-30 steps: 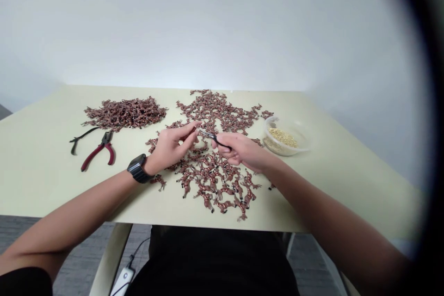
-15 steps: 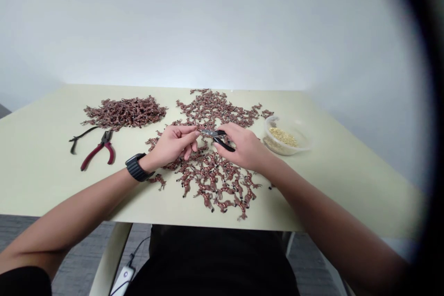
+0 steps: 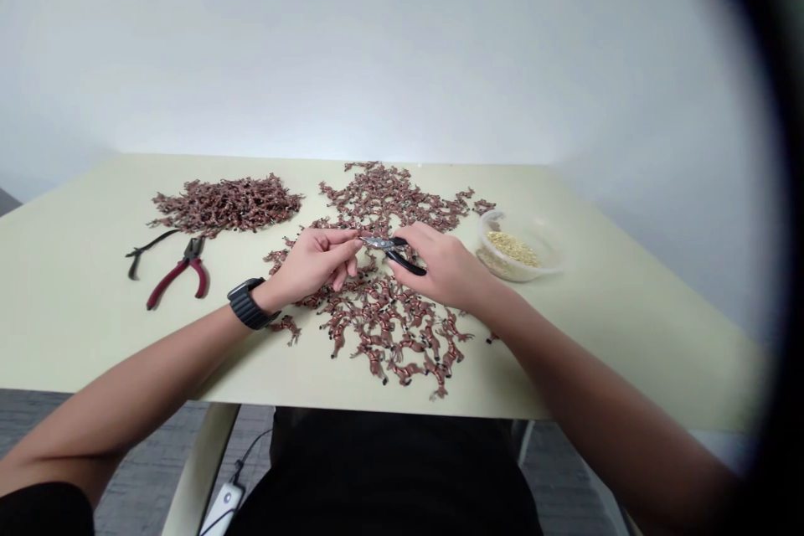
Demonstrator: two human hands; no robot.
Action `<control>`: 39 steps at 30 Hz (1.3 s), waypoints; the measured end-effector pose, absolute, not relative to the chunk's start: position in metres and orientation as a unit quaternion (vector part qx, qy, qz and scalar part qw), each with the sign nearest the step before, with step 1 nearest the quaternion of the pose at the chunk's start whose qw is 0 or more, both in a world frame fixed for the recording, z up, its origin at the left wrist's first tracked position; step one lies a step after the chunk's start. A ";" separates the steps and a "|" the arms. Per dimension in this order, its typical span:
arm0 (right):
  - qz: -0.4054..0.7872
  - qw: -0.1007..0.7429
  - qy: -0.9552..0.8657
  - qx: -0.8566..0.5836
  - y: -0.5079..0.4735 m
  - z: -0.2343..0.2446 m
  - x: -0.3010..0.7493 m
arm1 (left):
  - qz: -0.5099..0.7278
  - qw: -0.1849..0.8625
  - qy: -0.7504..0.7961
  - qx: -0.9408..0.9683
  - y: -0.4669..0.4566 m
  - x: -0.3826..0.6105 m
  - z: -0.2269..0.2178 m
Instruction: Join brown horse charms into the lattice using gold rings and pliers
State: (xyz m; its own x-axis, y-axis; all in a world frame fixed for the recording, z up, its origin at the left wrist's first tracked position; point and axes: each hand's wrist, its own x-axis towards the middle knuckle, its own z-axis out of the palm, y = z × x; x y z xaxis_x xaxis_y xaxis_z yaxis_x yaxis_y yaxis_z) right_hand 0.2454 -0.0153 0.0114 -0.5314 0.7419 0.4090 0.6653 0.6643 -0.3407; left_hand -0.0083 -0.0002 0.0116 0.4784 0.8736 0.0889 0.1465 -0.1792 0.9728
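Observation:
My left hand [image 3: 312,264], with a black watch at the wrist, pinches something small between thumb and fingertips; I cannot make out what it is. My right hand [image 3: 441,265] grips small black-handled pliers [image 3: 390,249], whose metal jaws point left and meet my left fingertips. Both hands hover just above a spread of small brown horse-shaped charms [image 3: 389,322] on the pale table [image 3: 81,301].
A heap of the same brown charms [image 3: 227,203] lies at the back left. Red-handled pliers [image 3: 180,270] and a black-handled tool [image 3: 146,250] lie left of my hands. A clear plastic bowl [image 3: 516,249] of small gold pieces stands on the right.
My right hand has rolled over, so the pliers' handles show on top and its jaws have closed in on my left fingertips. My left hand has dropped slightly.

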 end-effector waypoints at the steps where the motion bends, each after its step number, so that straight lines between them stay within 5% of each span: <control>1: 0.072 0.267 -0.872 -0.404 -0.015 0.011 0.246 | 0.348 0.522 0.372 0.684 0.000 -0.009 0.011; 9: 0.178 0.264 -0.843 -0.435 -0.021 0.018 0.240 | 0.351 0.469 0.359 0.727 -0.002 -0.009 0.006; 16: 0.635 0.210 -0.639 -0.379 -0.013 0.016 0.243 | 0.386 0.087 0.311 0.864 0.008 -0.020 -0.006; 19: 0.735 0.183 -0.565 -0.328 -0.009 0.015 0.246 | 0.377 0.018 0.278 0.883 0.015 -0.024 -0.009; 22: 0.660 0.210 -0.623 -0.365 -0.011 0.016 0.246 | 0.380 0.120 0.331 0.855 0.014 -0.021 -0.007; 28: 0.217 0.282 -0.816 -0.456 -0.015 0.016 0.244 | 0.368 0.444 0.376 0.725 0.007 -0.012 0.003; 39: 0.115 0.262 -0.860 -0.423 -0.015 0.011 0.244 | 0.342 0.491 0.369 0.711 0.007 -0.011 0.004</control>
